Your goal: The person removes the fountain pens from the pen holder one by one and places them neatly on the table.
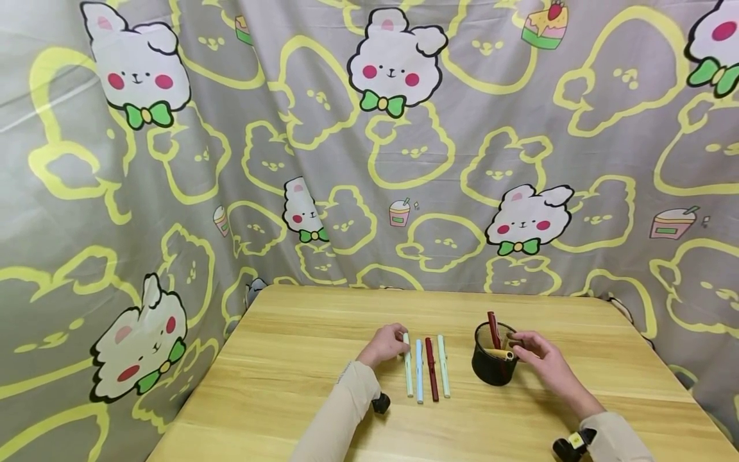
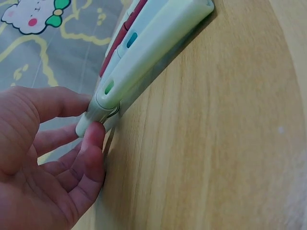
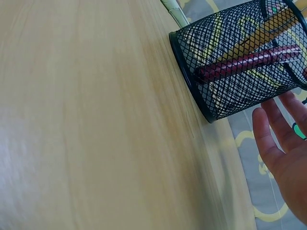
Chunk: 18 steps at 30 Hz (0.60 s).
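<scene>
My left hand pinches the cap end of a pale green pen, the leftmost in a row. In the left wrist view, the thumb and fingers of my left hand are on both sides of that cap. A light blue pen, a dark red pen and a second pale green pen lie beside it. My right hand is at the right of a black mesh pen holder, fingers loosely bent near its rim. Inside lean a dark red pen and a yellow pen.
The wooden table carries the pens and the holder. A patterned curtain hangs behind the table and along its left side. Small black wrist cameras are strapped at both sleeves.
</scene>
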{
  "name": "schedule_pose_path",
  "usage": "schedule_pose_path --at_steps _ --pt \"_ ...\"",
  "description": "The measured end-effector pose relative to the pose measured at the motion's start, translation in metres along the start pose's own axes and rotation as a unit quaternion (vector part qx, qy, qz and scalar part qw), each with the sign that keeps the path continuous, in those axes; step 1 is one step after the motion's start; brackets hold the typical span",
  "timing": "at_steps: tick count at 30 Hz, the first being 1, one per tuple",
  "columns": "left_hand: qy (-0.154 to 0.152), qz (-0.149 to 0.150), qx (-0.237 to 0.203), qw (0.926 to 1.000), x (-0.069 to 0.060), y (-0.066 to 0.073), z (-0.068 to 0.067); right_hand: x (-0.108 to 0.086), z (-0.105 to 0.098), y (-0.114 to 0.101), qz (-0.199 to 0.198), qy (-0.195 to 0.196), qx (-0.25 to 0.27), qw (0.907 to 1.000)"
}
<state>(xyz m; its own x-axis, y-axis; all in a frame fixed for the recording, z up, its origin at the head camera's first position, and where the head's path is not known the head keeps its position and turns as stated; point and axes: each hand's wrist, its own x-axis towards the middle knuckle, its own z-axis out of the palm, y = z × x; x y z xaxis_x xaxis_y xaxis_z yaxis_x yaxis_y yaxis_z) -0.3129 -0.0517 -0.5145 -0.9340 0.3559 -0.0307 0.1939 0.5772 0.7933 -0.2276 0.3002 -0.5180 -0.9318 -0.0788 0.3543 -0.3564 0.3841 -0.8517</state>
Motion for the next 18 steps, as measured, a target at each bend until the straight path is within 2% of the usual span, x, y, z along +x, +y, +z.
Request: schedule_pose_path --at_steps 9,18 --pt "0.0 0.002 0.007 1.0 -0.0032 -0.0052 -0.0031 -0.0006 -0.0009 0.0028 0.002 -0.002 -0.011 0.9999" --pt "0.007 0.005 0.021 0.9997 -0.0044 -0.0046 -0.0037 0.0005 -0.0004 0.0036 0.003 0.001 -0.011 0.9999"
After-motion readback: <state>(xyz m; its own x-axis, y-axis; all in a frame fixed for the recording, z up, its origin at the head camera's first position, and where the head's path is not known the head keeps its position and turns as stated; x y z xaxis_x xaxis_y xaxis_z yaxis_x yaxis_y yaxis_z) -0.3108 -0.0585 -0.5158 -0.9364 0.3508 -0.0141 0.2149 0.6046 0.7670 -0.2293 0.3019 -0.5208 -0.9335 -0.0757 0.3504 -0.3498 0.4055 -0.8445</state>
